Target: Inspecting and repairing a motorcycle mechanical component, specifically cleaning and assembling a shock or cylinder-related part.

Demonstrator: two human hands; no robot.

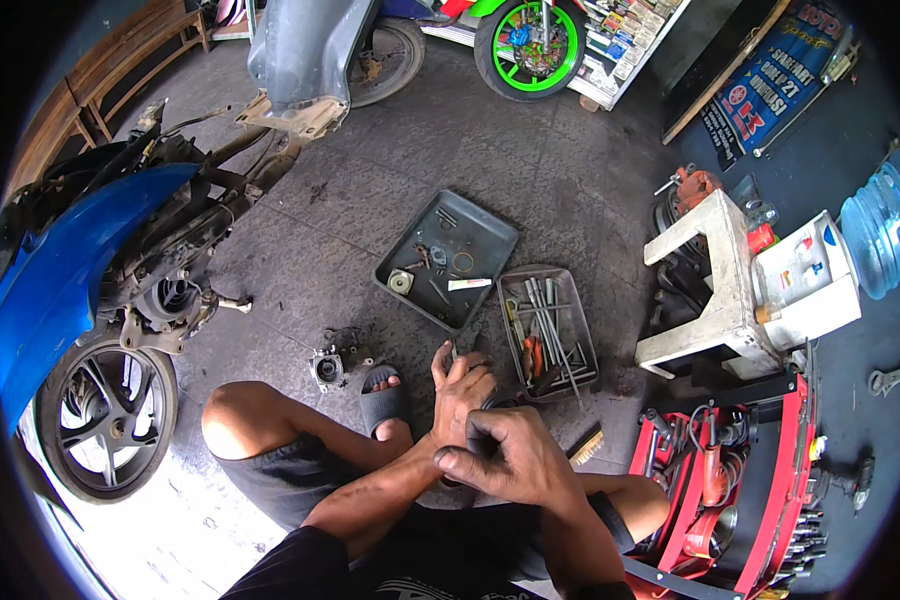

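Two hands met low in the centre as we crouched on the grey concrete floor (530, 170). Our left hand (462, 388) reached forward, fingers (440, 360) stretched up and loosely curled, and something thin and dark stood at the fingertips; we couldn't tell whether it was truly pinched. Our right hand (510, 458) sat just behind, curled into a loose fist against the left wrist, and whatever it held was hidden from us. Just beyond the left fingertips lay the small grey metal tray of long tools and red-handled pliers (548, 330), nearly touching. Further out sat the larger dark square tray of small parts (448, 258). Left of our sandalled foot (382, 392) lay a small grey metal carburettor body (328, 368), apart from both hands. Far left stood the stripped blue scooter (80, 260).
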